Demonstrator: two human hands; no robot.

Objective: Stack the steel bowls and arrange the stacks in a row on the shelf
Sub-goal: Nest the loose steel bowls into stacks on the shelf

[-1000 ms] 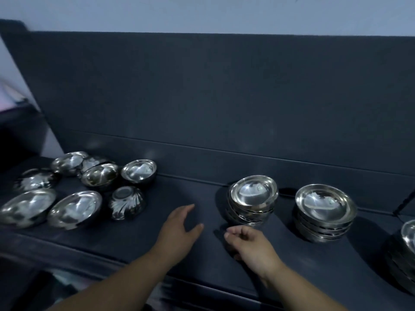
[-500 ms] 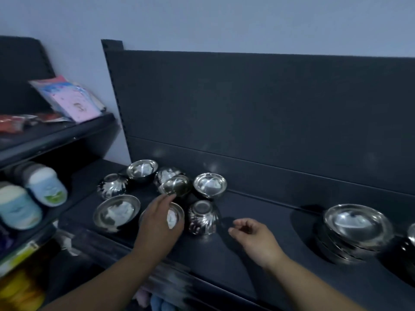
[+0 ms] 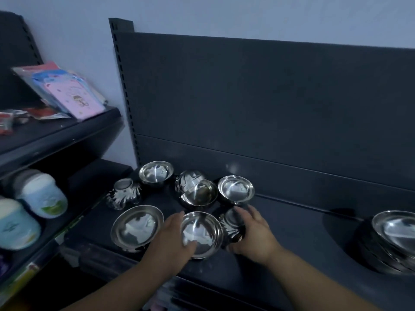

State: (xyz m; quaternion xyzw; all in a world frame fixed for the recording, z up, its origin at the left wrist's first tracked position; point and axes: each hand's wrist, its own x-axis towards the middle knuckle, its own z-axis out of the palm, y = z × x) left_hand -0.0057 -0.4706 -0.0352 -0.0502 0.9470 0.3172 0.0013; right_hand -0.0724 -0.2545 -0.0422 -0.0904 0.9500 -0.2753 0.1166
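1. Step in hand, as I read it: gathering loose bowls to start a new stack. Each hand is on a bowl, and nothing in this cluster is nested yet.
2. The left hand [image 3: 173, 241] pinches the shallow bowl [image 3: 201, 234] at its near rim, with the thumb hooked inside and the fingers round the outside. The bowl is upright on the shelf [image 3: 292, 232], or barely off it; I can't tell which.
3. The right hand [image 3: 251, 234] curls its fingers round the side of the overturned bowl [image 3: 231, 227]. This bowl is base-up and touches the shallow bowl's right edge.
4. The next move likely calls for flipping the overturned bowl mouth-up before it can nest with the shallow bowl. Steel on steel is slippery, so a firm hold is needed.
5. Around the grips:
   - The wide bowl [image 3: 137, 227] is just outside the left hand.
   - The tilted bowl [image 3: 198, 195] is just beyond both hands and leans on an upside-down one behind it.
   - The upright bowl [image 3: 235, 189] is just past the right fingertips.
   - The back bowl [image 3: 156, 173] and the flipped bowl [image 3: 123, 194] are further off, beyond the left hand.
6. Contents: every mouth-up bowl looks empty and shows only reflections. The tilted bowl has a brownish glint, which could be a reflection or residue.
7. The finished stack [image 3: 393, 239] is well apart on the right hand's outer side. Its bowls are nested, and the top one is empty.
8. The neighbouring rack past the left hand holds tubs [image 3: 40, 194] and packets [image 3: 69, 90].
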